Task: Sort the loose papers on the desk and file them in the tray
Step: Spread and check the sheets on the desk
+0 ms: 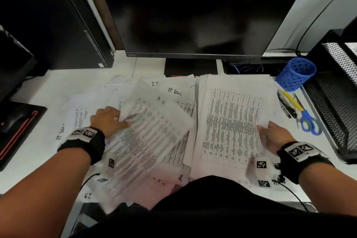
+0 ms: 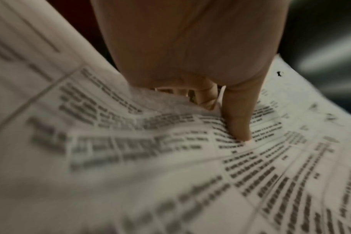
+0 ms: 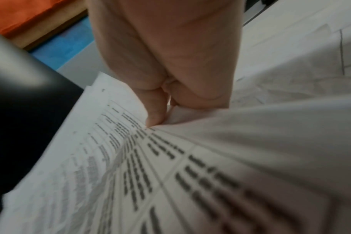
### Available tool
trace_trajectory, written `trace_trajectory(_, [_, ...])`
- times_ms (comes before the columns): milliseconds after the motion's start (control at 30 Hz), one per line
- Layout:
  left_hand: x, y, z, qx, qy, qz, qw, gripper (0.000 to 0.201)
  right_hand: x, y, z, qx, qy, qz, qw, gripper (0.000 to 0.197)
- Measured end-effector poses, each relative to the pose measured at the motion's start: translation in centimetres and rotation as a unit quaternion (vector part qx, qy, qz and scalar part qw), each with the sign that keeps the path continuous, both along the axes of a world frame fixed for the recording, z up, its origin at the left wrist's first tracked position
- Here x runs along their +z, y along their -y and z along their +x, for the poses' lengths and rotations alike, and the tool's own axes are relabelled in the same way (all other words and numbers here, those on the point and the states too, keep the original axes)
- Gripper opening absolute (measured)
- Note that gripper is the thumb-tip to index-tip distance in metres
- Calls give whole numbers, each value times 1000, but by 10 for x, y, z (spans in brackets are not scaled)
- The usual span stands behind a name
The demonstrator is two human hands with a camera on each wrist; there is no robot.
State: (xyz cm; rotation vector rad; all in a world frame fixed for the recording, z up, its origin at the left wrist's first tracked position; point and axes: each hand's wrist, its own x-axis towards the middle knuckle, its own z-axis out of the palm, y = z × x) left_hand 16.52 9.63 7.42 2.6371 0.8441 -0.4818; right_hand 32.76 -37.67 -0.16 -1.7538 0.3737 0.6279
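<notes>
Head view showed the left hand point(image 1: 108, 120) pinching a blurred sheet point(image 1: 150, 137), while the right hand point(image 1: 274, 135) gripped the stack point(image 1: 231, 121) edge on the tabletop point(image 1: 58, 85).

White desk point(image 1: 58, 87); dark monitor point(image 1: 193, 15) at its back; black computer tower point(image 1: 48, 21) left.

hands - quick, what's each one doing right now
Left hand: holding a printed sheet, pinched and blurred.
Right hand: gripping the right edge of the paper stack.
</notes>
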Motion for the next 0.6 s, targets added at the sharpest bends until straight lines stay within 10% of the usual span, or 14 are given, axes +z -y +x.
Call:
trace_trajectory(100, [12,9,11,82,76,-107,988,33,30,-12,-5,-53,-28,119,991,10])
trace_trajectory(267, [-5,45,27,97,50,-131,985,27,53,-17,-5,-80,-32,244,966,22])
trace_trajectory(400, [-29,68,28,115,8,-44,992,95,68,-23,-5,-79,-33,305,948,26])
trace_trajectory(600, [-37,70,25,208,40,-166,963,106,73,-30,6,-55,-39,334,940,55])
